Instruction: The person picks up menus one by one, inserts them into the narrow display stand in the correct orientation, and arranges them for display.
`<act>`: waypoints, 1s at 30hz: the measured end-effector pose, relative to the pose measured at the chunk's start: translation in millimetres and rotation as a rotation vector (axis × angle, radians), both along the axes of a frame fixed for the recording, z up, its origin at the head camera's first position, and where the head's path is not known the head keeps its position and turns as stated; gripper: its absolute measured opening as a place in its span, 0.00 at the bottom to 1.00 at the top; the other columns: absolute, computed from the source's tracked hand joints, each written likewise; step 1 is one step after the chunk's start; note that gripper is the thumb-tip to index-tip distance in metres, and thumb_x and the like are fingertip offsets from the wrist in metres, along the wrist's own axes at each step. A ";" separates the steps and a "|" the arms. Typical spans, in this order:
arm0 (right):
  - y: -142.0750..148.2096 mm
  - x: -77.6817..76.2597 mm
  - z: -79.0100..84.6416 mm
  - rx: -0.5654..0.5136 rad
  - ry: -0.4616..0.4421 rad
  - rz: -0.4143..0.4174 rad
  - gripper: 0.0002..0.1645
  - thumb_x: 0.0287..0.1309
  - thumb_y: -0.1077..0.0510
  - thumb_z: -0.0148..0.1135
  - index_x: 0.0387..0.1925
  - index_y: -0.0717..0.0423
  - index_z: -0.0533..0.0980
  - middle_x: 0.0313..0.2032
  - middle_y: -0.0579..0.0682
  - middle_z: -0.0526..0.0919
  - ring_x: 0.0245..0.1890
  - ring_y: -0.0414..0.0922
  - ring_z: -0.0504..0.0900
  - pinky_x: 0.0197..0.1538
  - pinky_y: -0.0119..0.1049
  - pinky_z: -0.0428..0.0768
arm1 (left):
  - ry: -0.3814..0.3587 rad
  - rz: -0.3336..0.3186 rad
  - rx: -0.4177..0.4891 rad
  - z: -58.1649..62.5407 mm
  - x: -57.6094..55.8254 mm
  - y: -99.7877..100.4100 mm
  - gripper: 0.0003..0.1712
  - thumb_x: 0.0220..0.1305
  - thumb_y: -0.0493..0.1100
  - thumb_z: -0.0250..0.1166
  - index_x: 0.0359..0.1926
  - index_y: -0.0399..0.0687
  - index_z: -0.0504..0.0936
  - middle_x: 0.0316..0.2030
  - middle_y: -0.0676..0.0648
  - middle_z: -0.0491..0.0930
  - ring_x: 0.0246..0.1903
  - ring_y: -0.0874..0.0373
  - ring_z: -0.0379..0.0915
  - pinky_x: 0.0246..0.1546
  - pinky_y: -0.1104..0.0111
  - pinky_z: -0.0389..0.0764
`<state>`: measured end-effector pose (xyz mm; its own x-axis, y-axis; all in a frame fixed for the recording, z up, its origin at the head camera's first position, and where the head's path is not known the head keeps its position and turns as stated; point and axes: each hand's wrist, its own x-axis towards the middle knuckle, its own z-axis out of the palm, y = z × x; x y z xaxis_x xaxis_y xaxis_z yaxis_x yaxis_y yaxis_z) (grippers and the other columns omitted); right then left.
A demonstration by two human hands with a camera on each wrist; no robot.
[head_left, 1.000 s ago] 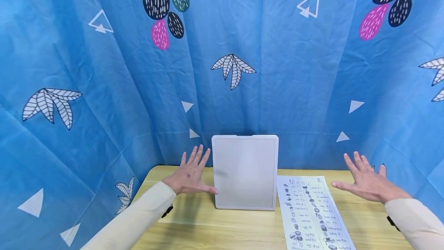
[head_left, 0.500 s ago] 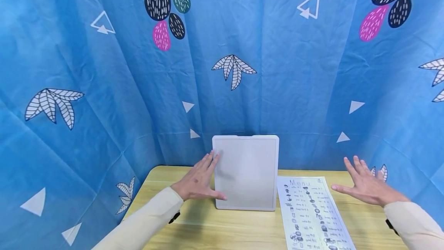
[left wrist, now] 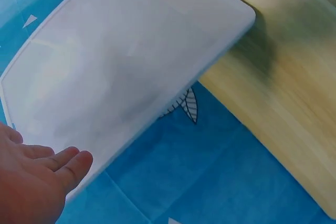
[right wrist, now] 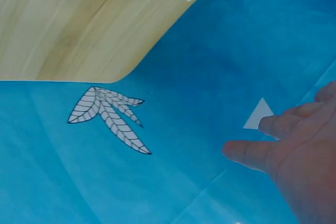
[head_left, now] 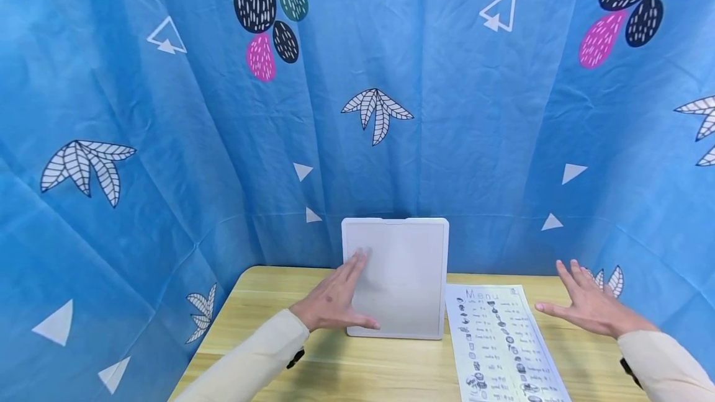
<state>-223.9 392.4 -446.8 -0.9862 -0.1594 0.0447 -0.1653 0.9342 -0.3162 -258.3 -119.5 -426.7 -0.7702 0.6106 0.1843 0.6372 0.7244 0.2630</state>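
Note:
A white rectangular board [head_left: 404, 278] with a raised rim and a notch in its top edge stands upright near the back of the table. In front of its left side is my left hand [head_left: 337, 296], fingers spread and thumb pointing right. The left wrist view shows that hand [left wrist: 37, 182] overlapping the board's [left wrist: 121, 56] edge, with nothing in its grasp. My right hand [head_left: 586, 303] is held up over the right of the table, fingers extended and holding nothing. Between the board and that hand lies a handwritten menu sheet [head_left: 503, 346] with small drawings.
The light wooden table [head_left: 313, 368] has rounded corners. A blue patterned curtain [head_left: 475, 141] hangs behind it and along both sides. Long pale sleeves cover both arms, and a dark strap [head_left: 296, 358] shows under the left wrist.
My left hand has moved right, from beside the board's left edge to in front of its face. My right hand has lowered slightly. The board and menu sheet stay in place.

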 end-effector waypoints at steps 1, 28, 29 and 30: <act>1.0 0.2 -1.2 -0.003 -0.001 -0.001 0.65 0.64 0.31 0.56 0.75 0.73 0.37 0.68 0.84 0.35 0.68 0.81 0.39 0.55 0.84 0.39 | -0.001 -0.008 0.007 -1.8 -0.1 1.9 0.76 0.46 0.77 0.70 0.80 0.43 0.39 0.78 0.40 0.42 0.76 0.45 0.45 0.70 0.49 0.60; 4.6 -4.2 -34.5 -0.149 0.021 0.004 0.67 0.62 0.37 0.64 0.74 0.73 0.34 0.69 0.83 0.44 0.66 0.81 0.48 0.57 0.81 0.53 | -0.146 0.012 0.080 -43.8 9.0 53.7 0.74 0.46 0.82 0.65 0.80 0.47 0.42 0.79 0.45 0.41 0.76 0.49 0.44 0.69 0.50 0.62; 4.2 -4.3 -35.6 -0.148 0.023 0.002 0.67 0.62 0.37 0.64 0.74 0.74 0.34 0.69 0.82 0.44 0.65 0.81 0.49 0.57 0.80 0.53 | -0.149 0.012 0.082 -44.8 9.2 55.7 0.74 0.46 0.81 0.65 0.80 0.47 0.42 0.79 0.44 0.42 0.76 0.49 0.44 0.69 0.50 0.62; 3.9 -4.6 -36.9 -0.147 0.022 -0.002 0.68 0.62 0.37 0.64 0.74 0.74 0.34 0.69 0.82 0.44 0.65 0.81 0.49 0.57 0.80 0.54 | -0.154 0.013 0.088 -46.0 9.2 57.5 0.74 0.46 0.81 0.66 0.80 0.47 0.43 0.79 0.44 0.42 0.76 0.49 0.44 0.69 0.50 0.62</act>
